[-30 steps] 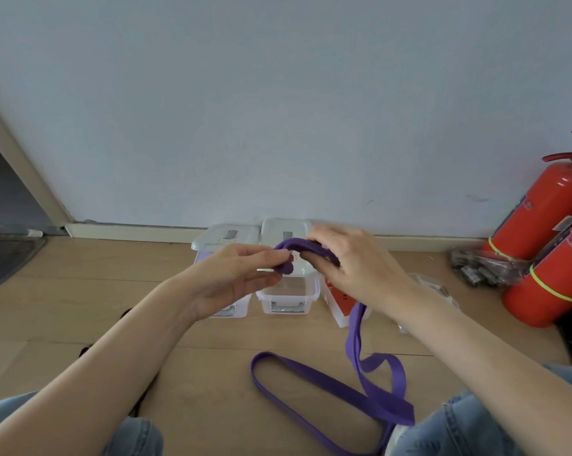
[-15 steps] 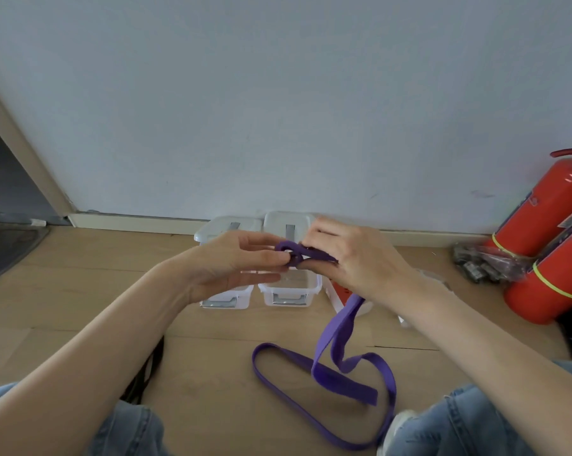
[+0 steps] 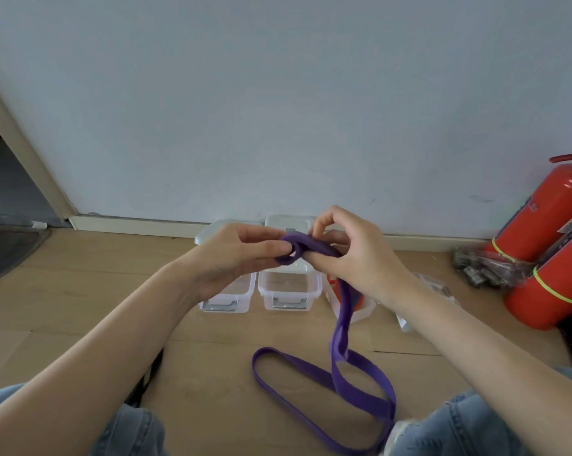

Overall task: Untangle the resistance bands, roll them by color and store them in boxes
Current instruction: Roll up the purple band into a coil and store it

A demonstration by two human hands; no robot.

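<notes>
A purple resistance band (image 3: 342, 330) hangs from both hands, and its long loop lies on the wooden floor between my knees. My left hand (image 3: 238, 258) pinches a small rolled coil at the band's top end. My right hand (image 3: 350, 255) grips the band just beside the coil, fingers curled over it. Behind the hands stand two clear plastic boxes (image 3: 289, 291) with open lids, against the wall. A third box (image 3: 353, 307) with something red inside is partly hidden by my right wrist.
Two red fire extinguishers (image 3: 554, 258) lean against the wall at the right, with a clear bag of metal parts (image 3: 482, 268) in front of them. A dark strap (image 3: 149, 376) lies by my left knee. A doorway opens at the far left.
The coil at the band's end has grown a little as my hands wind it. The hanging part has been drawn up, and the floor loop has shifted.
</notes>
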